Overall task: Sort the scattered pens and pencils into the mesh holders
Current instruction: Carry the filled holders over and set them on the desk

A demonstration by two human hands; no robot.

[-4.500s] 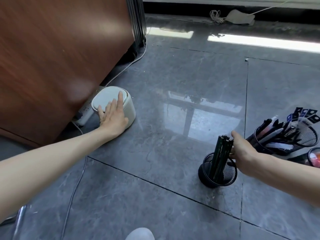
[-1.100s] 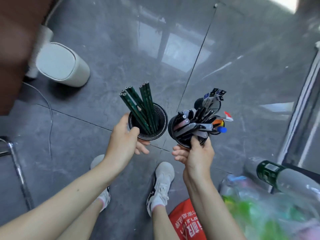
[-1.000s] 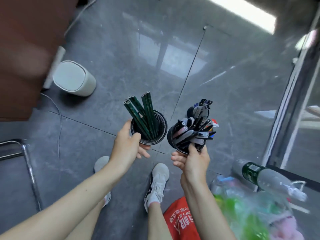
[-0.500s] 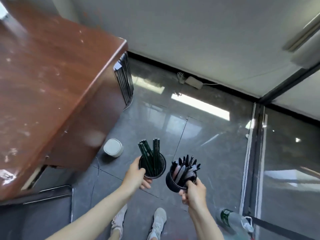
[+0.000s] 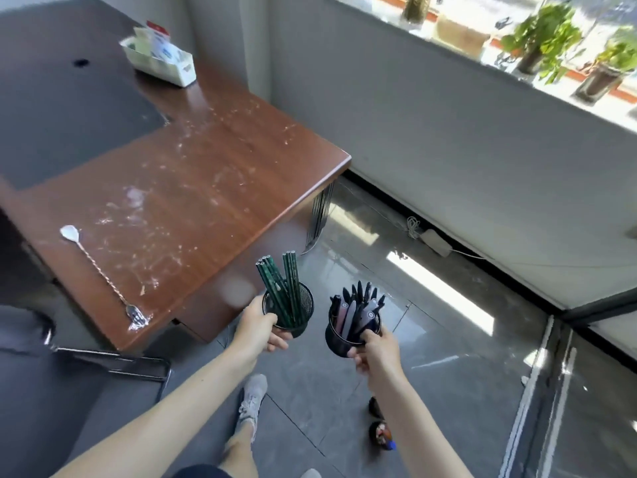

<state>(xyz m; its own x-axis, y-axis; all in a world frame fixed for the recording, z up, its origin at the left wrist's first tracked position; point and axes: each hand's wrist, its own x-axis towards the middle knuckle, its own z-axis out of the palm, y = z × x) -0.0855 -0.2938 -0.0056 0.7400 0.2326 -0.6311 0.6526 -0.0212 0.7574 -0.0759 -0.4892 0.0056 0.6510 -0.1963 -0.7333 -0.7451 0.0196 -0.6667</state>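
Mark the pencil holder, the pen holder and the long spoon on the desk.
pencil holder (image 5: pixel 306 304): head view, right mesh wall
pen holder (image 5: pixel 335 341): head view, lower mesh wall
long spoon (image 5: pixel 103 274): head view, mid handle

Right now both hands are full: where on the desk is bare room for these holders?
Widest bare wood on the desk: between the long spoon and the right corner, flecked with white scraps. Narrower strip: between dark mat and right edge. Crowded: far end, by the white box.
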